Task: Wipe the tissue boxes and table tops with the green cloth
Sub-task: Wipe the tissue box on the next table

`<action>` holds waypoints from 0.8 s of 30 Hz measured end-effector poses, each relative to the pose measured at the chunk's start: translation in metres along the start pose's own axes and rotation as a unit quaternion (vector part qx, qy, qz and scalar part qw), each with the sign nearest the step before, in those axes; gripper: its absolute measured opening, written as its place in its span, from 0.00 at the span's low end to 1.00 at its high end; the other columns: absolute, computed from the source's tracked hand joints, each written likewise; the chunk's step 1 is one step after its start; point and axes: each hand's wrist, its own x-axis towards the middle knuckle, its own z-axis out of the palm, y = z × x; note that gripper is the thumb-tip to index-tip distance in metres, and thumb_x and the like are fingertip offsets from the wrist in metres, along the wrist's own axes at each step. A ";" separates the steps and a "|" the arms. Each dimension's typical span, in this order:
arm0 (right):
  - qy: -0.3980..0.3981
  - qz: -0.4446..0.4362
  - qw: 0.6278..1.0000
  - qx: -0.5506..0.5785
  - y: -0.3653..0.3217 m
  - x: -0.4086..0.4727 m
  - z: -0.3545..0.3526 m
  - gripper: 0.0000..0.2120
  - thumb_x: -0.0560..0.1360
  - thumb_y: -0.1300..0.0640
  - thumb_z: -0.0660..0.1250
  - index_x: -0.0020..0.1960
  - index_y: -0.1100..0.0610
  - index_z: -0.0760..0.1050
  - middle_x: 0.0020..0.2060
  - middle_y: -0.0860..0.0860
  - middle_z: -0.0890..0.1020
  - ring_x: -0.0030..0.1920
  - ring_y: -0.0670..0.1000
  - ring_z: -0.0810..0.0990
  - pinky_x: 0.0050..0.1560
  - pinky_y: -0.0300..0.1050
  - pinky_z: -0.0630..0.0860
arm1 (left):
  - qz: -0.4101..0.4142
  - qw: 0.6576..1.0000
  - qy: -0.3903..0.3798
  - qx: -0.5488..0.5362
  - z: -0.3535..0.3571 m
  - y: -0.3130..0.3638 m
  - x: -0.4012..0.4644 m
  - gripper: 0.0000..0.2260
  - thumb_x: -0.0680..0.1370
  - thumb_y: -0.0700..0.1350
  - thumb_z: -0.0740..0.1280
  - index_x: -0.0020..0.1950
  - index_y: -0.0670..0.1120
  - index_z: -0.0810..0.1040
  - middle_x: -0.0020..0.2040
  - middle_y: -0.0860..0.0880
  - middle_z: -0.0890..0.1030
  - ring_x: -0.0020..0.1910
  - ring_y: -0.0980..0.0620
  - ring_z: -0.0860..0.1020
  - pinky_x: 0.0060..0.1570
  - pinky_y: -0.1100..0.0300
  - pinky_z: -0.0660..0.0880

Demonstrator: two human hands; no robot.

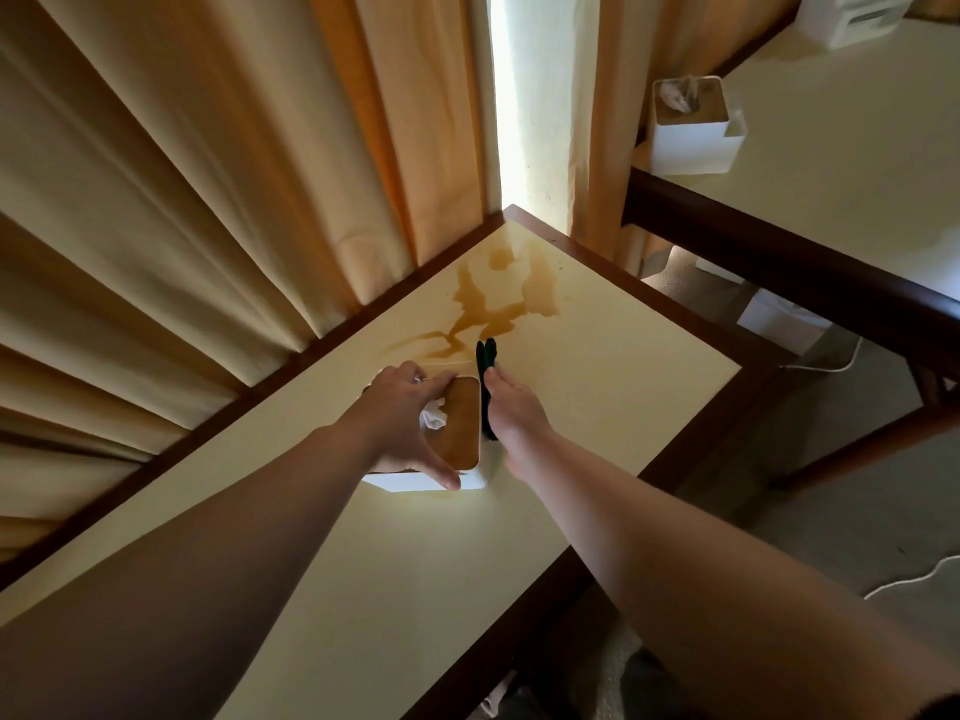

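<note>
Worktops: two. The near worktop [597,387] carries the work; the far worktop [831,163] stands well apart to the right.
Spill: one brown spill [493,298] on the near worktop, just beyond the hands. Risk: a careless pass could smear it wider, toward the edge.
Boxes: two in reach of the task. The near box [457,428] sits on the near worktop; the far box [691,127] on the far one. A third white object at the top right is too cropped to name.
Risk to box: pressure from the side could slide or tip it, or drag the tissue [434,415] out.
Hands: two. The left hand [405,413] grips the near box from above, fingers curled over its edges. The right hand [511,407] lies flat, fingers straight, pressing the cloth against the box's right side.
Cloth: one green cloth [487,358], between right hand and box, its tip near the spill; it may get soiled and soil the box.
</note>
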 end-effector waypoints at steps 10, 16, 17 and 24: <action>-0.014 0.024 1.000 -0.009 0.055 -0.016 -0.004 0.17 0.87 0.45 0.55 0.67 0.45 0.79 0.57 0.47 0.86 0.57 0.47 0.83 0.53 0.43 0.77 | 0.005 1.000 0.003 0.005 0.000 0.001 -0.001 0.65 0.52 0.75 0.78 0.83 0.60 0.53 0.74 0.52 0.64 0.72 0.48 0.62 0.71 0.48 0.69; -0.044 0.009 0.998 0.045 0.057 -0.035 -0.006 0.15 0.88 0.50 0.55 0.63 0.41 0.80 0.52 0.42 0.87 0.53 0.43 0.86 0.49 0.37 0.78 | -0.003 1.000 -0.003 -0.001 0.000 0.001 -0.001 0.66 0.51 0.75 0.78 0.83 0.61 0.52 0.73 0.53 0.63 0.73 0.48 0.61 0.71 0.46 0.69; -0.043 0.007 0.998 0.054 0.050 -0.032 -0.004 0.15 0.88 0.50 0.55 0.65 0.43 0.80 0.53 0.43 0.87 0.54 0.45 0.86 0.52 0.40 0.80 | -0.004 1.000 -0.003 -0.004 0.000 0.001 -0.001 0.66 0.50 0.76 0.77 0.83 0.61 0.52 0.73 0.53 0.63 0.73 0.48 0.61 0.71 0.46 0.69; -0.024 -0.003 0.998 0.052 -0.005 -0.001 0.002 0.17 0.88 0.49 0.56 0.74 0.47 0.74 0.52 0.49 0.85 0.48 0.48 0.84 0.43 0.40 0.81 | -0.011 1.000 -0.004 -0.023 0.002 0.001 0.000 0.66 0.51 0.75 0.79 0.83 0.61 0.51 0.73 0.53 0.63 0.74 0.48 0.60 0.72 0.45 0.68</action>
